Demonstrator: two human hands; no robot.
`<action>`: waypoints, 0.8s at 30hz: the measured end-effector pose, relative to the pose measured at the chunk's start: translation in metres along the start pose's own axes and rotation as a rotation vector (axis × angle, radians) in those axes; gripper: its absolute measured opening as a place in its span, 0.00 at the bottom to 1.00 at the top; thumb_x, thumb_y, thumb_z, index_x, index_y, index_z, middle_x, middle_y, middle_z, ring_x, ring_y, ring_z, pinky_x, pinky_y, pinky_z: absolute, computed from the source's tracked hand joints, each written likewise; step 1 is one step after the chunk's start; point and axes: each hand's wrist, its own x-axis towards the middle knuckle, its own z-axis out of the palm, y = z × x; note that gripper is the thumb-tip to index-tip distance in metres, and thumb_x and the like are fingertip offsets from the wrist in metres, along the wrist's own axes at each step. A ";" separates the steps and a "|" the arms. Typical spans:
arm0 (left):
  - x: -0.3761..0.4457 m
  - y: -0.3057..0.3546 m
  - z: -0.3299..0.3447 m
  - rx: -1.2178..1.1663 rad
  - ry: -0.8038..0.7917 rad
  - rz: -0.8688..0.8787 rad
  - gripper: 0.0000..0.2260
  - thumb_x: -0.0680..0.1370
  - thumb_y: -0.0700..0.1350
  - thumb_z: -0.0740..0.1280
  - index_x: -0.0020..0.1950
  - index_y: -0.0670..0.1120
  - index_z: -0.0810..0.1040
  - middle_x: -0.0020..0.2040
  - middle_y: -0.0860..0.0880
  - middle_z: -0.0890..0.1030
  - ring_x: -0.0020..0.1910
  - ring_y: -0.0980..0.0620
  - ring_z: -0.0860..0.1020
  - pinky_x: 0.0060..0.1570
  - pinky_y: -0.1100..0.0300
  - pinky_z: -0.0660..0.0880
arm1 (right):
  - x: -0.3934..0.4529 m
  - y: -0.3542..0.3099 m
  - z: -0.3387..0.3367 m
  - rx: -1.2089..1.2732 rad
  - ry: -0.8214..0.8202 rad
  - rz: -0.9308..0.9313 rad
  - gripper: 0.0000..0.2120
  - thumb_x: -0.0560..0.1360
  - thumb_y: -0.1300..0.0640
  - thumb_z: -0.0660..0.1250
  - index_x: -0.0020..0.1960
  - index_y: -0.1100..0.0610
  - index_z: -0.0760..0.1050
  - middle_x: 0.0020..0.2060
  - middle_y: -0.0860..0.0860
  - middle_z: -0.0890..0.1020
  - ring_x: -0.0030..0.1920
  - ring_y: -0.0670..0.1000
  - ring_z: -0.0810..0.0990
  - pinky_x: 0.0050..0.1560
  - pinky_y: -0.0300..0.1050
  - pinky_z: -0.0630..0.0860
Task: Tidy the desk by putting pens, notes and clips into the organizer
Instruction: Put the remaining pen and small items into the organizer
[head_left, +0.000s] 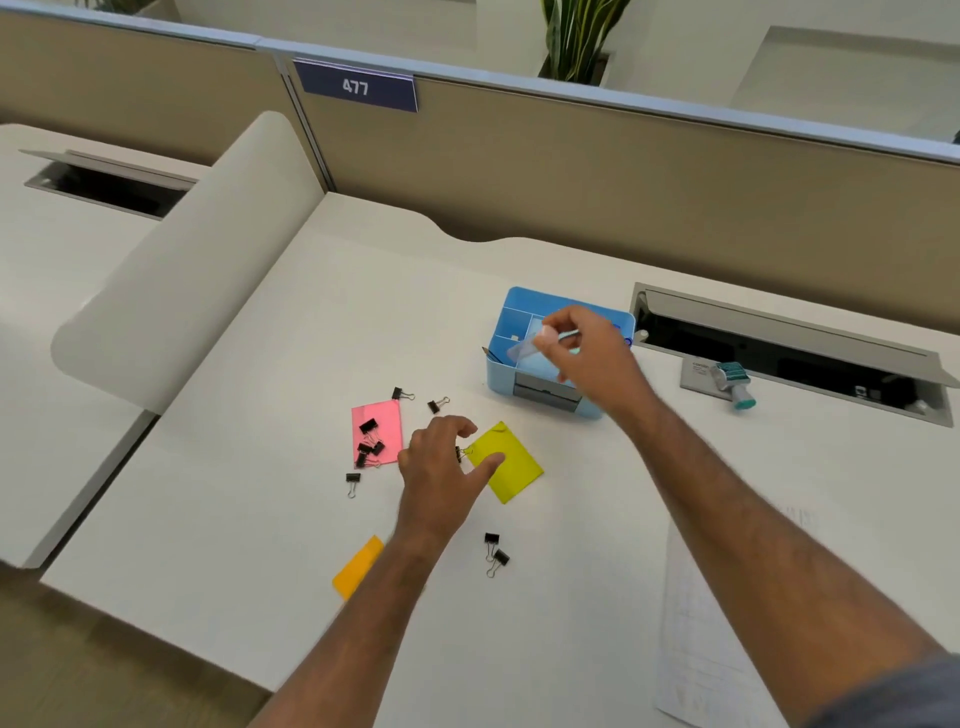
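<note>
The blue organizer (506, 317) stands on the white desk at centre right. My right hand (587, 353) hovers over it and pinches a pale blue note (524, 349) above its compartments. My left hand (441, 462) rests on the desk with its thumb on the yellow note (514, 465); a black binder clip (458, 453) sits under its fingers, mostly hidden. A pink note (387, 423) lies to the left with several black clips (368, 441) on it. An orange note (358, 567) lies near the front edge. Two more clips (496, 552) lie in front of my left hand.
Single clips lie at the back (438, 404), (401, 394) and left (352, 480) of the notes. A white stamp with a teal cap (735, 382) sits by the open cable tray (789, 358). A printed sheet (696, 623) lies at the right. A partition wall (571, 171) runs behind.
</note>
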 end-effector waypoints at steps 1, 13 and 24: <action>-0.002 -0.004 0.001 0.004 -0.004 -0.006 0.18 0.74 0.61 0.74 0.57 0.55 0.74 0.54 0.62 0.76 0.52 0.57 0.72 0.57 0.53 0.66 | 0.008 -0.001 -0.005 -0.009 0.030 -0.017 0.06 0.83 0.53 0.68 0.57 0.55 0.78 0.51 0.50 0.82 0.49 0.48 0.83 0.32 0.35 0.79; -0.013 -0.035 0.003 0.073 -0.075 -0.122 0.15 0.75 0.59 0.73 0.56 0.56 0.74 0.53 0.62 0.76 0.56 0.55 0.73 0.55 0.55 0.60 | 0.070 0.011 -0.015 -0.419 0.084 -0.016 0.09 0.84 0.57 0.61 0.59 0.60 0.77 0.55 0.56 0.80 0.54 0.56 0.81 0.54 0.60 0.82; -0.009 -0.033 0.009 0.113 -0.096 -0.114 0.17 0.75 0.59 0.74 0.58 0.54 0.75 0.56 0.59 0.77 0.57 0.53 0.72 0.54 0.55 0.62 | 0.065 0.019 -0.008 -0.362 0.012 0.006 0.12 0.84 0.53 0.66 0.62 0.60 0.77 0.59 0.55 0.81 0.58 0.54 0.80 0.55 0.53 0.82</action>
